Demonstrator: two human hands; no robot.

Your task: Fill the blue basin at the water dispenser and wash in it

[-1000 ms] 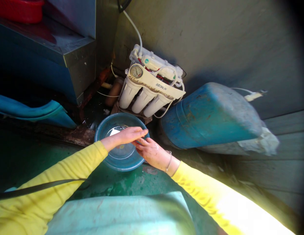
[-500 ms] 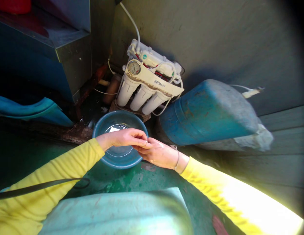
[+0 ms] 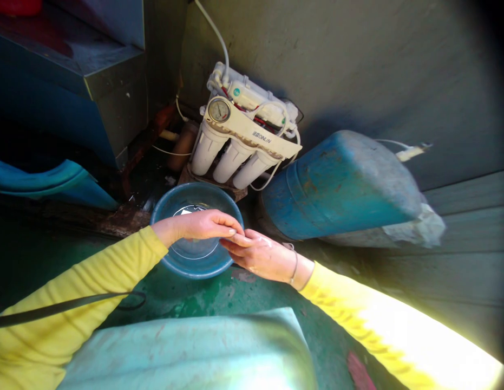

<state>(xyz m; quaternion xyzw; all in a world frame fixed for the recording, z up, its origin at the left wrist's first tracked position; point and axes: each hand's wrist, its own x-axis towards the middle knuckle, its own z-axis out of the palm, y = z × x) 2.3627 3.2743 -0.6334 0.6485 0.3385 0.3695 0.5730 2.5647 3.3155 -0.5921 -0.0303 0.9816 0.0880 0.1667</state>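
Above the near rim of a round blue plastic basin (image 3: 203, 272), my two hands meet. The basin holds water with a bright reflection. My left hand (image 3: 198, 225) comes from the left, its thumb and fingers closed about the fingers of the other hand. From the right reaches my right hand (image 3: 263, 254), fingers stretched leftward and partly hidden under the left ones. Its back has a wet, whitish shine, and a thin bracelet (image 3: 294, 265) circles its wrist. No separate object shows between the hands.
Behind the basin stands a white water filter unit (image 3: 255, 130) with a pressure gauge. A blue drum (image 3: 341, 189) leans to its right. A metal cabinet (image 3: 117, 103) is at left. Pale turquoise material (image 3: 187, 352) lies in front on the green floor (image 3: 198, 295). A dark strap (image 3: 73, 306) crosses my left sleeve.
My left hand has shifted slightly left, its thumb sliding back along the right fingers. My right hand stays nearly in place. The whole view has moved slightly.
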